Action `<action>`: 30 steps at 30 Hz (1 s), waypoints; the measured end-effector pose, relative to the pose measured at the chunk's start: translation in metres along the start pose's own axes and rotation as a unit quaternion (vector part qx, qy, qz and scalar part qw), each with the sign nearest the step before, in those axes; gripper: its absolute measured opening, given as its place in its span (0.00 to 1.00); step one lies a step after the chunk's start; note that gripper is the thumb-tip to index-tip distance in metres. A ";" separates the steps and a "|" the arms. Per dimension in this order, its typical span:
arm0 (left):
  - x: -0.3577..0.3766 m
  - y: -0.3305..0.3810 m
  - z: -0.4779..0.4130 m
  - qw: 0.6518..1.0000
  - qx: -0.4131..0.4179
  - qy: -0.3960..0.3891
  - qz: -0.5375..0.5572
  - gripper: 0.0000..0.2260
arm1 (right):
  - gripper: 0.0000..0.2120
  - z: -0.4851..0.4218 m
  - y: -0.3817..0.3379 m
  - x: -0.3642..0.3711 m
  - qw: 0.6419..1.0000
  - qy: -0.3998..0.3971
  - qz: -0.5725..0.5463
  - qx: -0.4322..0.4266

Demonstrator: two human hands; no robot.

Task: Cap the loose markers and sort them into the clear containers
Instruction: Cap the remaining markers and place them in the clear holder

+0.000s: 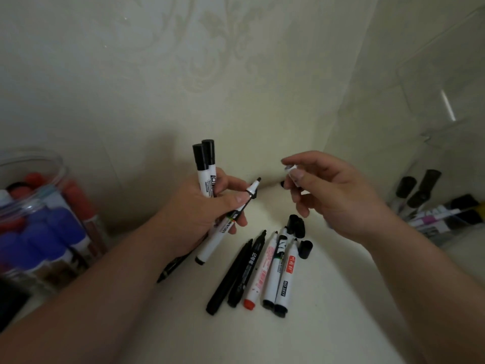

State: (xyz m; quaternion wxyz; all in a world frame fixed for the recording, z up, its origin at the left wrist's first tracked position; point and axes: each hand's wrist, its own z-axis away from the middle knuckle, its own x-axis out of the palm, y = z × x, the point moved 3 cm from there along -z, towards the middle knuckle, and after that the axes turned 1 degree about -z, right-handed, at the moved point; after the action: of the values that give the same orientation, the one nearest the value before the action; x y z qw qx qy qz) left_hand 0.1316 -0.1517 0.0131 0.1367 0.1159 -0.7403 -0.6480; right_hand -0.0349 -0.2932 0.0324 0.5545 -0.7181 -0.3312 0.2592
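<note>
Left grip (207, 203) is clutching three seemingly light, slick markers (206, 177), one uncapped, best steadied near its nib (258, 179), while right grip (322, 190) at 3 o'clock is pinching a cap (290, 169).

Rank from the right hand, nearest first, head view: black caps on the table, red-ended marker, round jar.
1. Black caps, just below the right hand.
2. Red-ended marker, lower in the row.
3. Round jar, far left.

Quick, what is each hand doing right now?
Left hand: grips three white plastic markers, one uncapped.
Right hand: pinches a small pale piece, too blurred to name.
</note>
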 end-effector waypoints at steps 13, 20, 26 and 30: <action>0.015 0.015 0.011 0.999 0.004 -0.034 -0.024 0.20 | 0.12 0.007 -0.005 0.004 0.983 -0.173 -0.046 0.028; 0.020 0.015 0.012 0.995 0.002 -0.066 -0.080 0.19 | 0.09 0.016 -0.015 0.009 0.974 -0.210 0.066 0.049; 0.023 0.018 0.013 0.988 0.077 -0.040 -0.130 0.16 | 0.14 0.018 -0.016 0.014 0.972 -0.196 0.097 0.087; 0.024 0.014 0.012 0.987 0.102 -0.032 -0.119 0.21 | 0.13 0.017 -0.014 0.016 0.973 -0.182 0.103 0.095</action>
State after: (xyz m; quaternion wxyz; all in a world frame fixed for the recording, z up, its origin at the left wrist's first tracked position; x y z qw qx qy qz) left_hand 0.1047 -0.1467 0.0264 0.0221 0.1957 -0.7872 -0.5844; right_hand -0.0399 -0.2679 0.0419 0.5212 -0.6331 -0.3248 0.4712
